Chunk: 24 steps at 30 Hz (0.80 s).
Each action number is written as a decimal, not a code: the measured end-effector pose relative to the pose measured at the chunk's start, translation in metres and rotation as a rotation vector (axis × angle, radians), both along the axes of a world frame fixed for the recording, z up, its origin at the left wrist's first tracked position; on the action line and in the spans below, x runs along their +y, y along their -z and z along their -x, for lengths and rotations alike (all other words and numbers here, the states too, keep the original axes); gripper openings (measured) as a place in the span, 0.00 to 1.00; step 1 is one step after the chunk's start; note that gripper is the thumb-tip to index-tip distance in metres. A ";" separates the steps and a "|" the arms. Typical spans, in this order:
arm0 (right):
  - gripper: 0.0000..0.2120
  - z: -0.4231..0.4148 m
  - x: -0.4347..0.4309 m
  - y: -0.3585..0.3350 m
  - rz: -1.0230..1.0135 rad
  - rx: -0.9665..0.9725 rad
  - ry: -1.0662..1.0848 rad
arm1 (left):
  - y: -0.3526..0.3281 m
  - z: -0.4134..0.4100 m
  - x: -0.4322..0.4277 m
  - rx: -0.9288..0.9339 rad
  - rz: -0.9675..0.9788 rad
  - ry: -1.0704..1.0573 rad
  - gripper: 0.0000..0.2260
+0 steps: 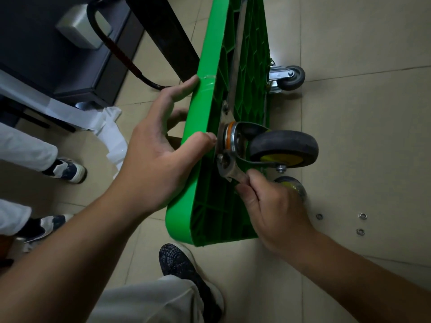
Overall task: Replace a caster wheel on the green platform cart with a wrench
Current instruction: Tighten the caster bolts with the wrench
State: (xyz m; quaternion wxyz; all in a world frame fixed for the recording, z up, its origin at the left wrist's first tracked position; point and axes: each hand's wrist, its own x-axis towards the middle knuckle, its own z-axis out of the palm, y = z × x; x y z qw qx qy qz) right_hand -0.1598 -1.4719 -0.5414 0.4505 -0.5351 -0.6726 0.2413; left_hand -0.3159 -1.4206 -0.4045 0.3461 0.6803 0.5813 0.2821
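The green platform cart (205, 108) stands on its edge on the tiled floor, its ribbed underside facing right. A caster wheel (283, 146) with a dark tyre and yellow hub sits on a metal plate near the cart's near end. My left hand (161, 141) grips the cart's rim, thumb by the caster plate and fingers behind the deck. My right hand (272, 206) grips a silver wrench (231, 170), whose jaw sits on a bolt at the plate's lower corner. A second wheel (290, 185) lies on the floor, partly hidden behind my right hand.
A grey caster (289, 78) sticks out at the cart's far end. Three small washers (360, 231) lie on the floor at the right. My dark shoe (186, 269) is below the cart. Another person's shoes (67, 170) stand at the left, beside black furniture (70, 66) and white plastic wrap (112, 136).
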 end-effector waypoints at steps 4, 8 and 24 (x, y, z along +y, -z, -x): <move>0.25 0.001 0.008 -0.004 0.018 0.002 -0.026 | 0.000 0.000 0.000 -0.008 -0.001 -0.012 0.36; 0.22 0.002 0.009 0.000 0.098 0.096 -0.146 | -0.001 0.000 0.001 0.002 -0.008 -0.010 0.36; 0.26 -0.020 0.022 0.006 0.109 -0.026 -0.269 | 0.001 0.001 0.002 -0.023 -0.024 0.016 0.35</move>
